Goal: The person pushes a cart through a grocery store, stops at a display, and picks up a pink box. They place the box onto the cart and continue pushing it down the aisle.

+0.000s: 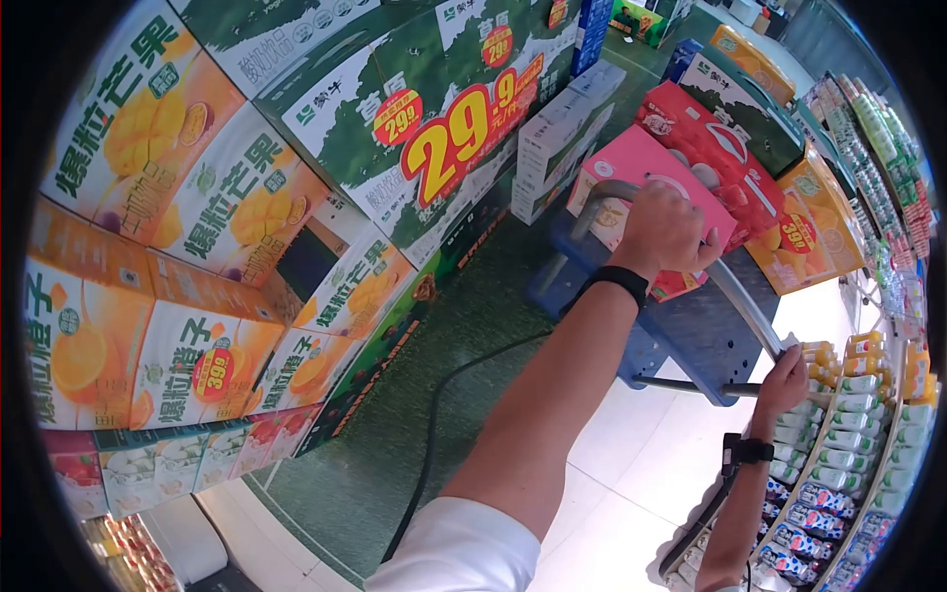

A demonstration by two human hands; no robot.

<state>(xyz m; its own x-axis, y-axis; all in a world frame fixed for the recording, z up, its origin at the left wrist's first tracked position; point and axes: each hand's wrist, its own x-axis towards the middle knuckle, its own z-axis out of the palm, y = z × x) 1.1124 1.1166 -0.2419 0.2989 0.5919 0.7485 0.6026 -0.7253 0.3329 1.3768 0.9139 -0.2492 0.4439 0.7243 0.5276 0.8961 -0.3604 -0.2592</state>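
Note:
My left hand is wrapped around the grey metal push handle of a blue platform cart. Further along the same handle, at its right end, my right hand is closed on the bar. Dark bands circle both wrists. Just beyond my left hand are a pink gift box and a red carton with a carry handle. To their right leans an orange carton with a price tag. Whether every one of these boxes rests on the cart cannot be made out.
Stacked juice and yogurt cartons form a wall on the left, with a large price sign. Shelves of bottles line the right. A black cable crosses the green mat beside white floor tiles.

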